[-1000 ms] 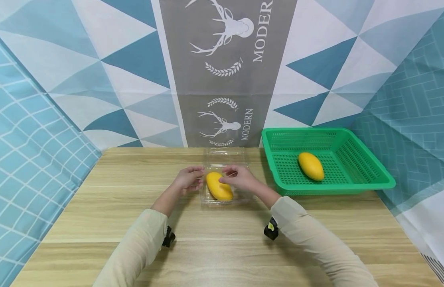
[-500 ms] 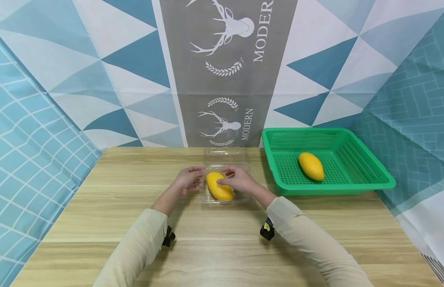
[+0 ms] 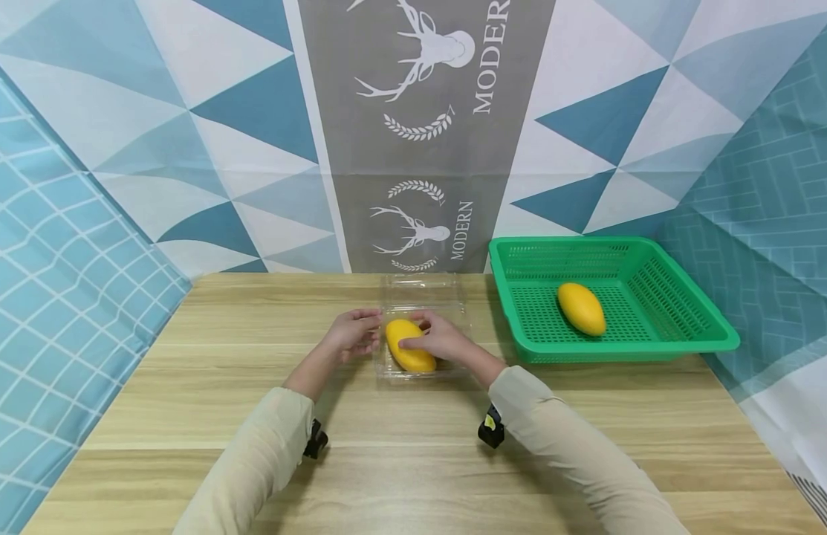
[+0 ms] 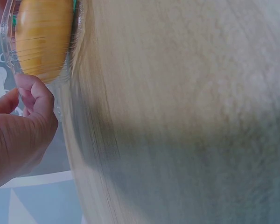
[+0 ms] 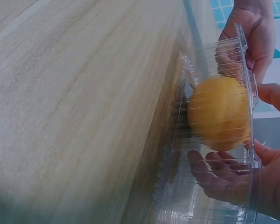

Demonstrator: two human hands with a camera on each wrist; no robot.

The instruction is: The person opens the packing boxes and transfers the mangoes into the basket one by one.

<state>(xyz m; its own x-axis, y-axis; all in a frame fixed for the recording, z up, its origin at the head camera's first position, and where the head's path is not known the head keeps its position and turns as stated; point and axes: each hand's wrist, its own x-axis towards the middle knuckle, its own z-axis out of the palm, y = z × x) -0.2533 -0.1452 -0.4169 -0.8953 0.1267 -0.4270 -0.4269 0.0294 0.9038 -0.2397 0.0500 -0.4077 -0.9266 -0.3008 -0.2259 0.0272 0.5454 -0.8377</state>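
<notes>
Sleeves point(image 3: 573, 453), pale and long, are closest, stretched over the wood-grain tabletop point(image 3: 400, 468), a little black gadget point(image 3: 491, 429) under each wrist. Past those, there's a clear plastic box point(image 3: 413, 376) with its lid point(image 3: 423, 290) flipped back. The left hand point(image 3: 353, 334) has its fingers pinching the box's left rim. The right hand point(image 3: 446, 342) reaches inside, fingers curled round a yellow mango point(image 3: 414, 361), thumb across it. Mango's lying tilted in the box. Further back on the right, a green basket point(image 3: 627, 347) holds another mango point(image 3: 582, 309), then the deer-print backdrop point(image 3: 420, 160).
</notes>
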